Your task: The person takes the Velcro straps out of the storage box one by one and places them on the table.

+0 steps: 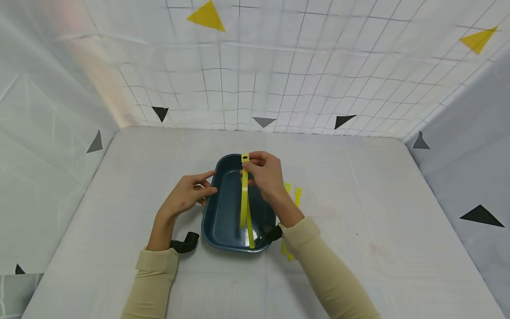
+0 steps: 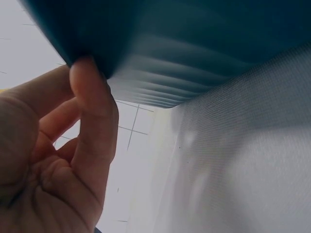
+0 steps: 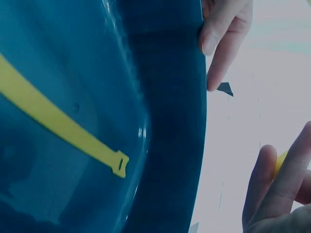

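A dark teal rectangular tray (image 1: 227,212) lies on the table. At its left rim, the thumb and index finger of my left hand (image 1: 185,192) hold the edge; the left wrist view shows this hand (image 2: 58,145) against the outer wall. Above the tray's far part, my right hand (image 1: 267,175) pinches a yellow cable strap (image 1: 244,199) just below its slotted head, and the tail hangs down. Another yellow strap (image 3: 58,119) with a slotted end lies inside the tray. The right hand (image 3: 282,189) shows only partly in the right wrist view.
More yellow straps (image 1: 297,195) lie on the white table (image 1: 358,266) right of the tray, partly hidden by the right forearm. A wall with grid lines (image 1: 255,79) stands behind the table. Black wrist-worn devices (image 1: 187,243) show at both wrists.
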Tool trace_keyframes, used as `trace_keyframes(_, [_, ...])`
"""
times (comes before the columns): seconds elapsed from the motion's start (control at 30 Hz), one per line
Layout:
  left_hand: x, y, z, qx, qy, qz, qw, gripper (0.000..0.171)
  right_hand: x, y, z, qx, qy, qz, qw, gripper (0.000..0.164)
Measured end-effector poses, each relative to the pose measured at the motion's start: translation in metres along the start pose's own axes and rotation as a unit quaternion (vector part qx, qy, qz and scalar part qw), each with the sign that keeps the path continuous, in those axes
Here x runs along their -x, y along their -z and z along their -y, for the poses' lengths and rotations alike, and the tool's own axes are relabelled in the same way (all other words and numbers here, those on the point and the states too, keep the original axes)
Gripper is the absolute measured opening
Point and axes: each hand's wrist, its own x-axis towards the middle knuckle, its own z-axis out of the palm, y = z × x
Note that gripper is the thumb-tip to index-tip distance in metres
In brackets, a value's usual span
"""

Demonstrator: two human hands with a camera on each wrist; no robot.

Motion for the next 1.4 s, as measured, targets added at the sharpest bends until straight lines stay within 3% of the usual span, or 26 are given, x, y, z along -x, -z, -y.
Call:
trace_keyframes(0.77, [0.002, 0.0, 0.0, -0.006, -0.002, 0.001, 1.0, 0.059, 0.0, 0.035, 0.006, 0.018, 0.01, -0.008, 1.0, 0.03])
trace_keyframes(1.4, [0.001, 0.001, 0.002, -0.004, -0.002, 0.001, 1.0, 0.06, 0.007, 0.063, 0.005, 0.035, -0.009, -0.021, 0.999, 0.034])
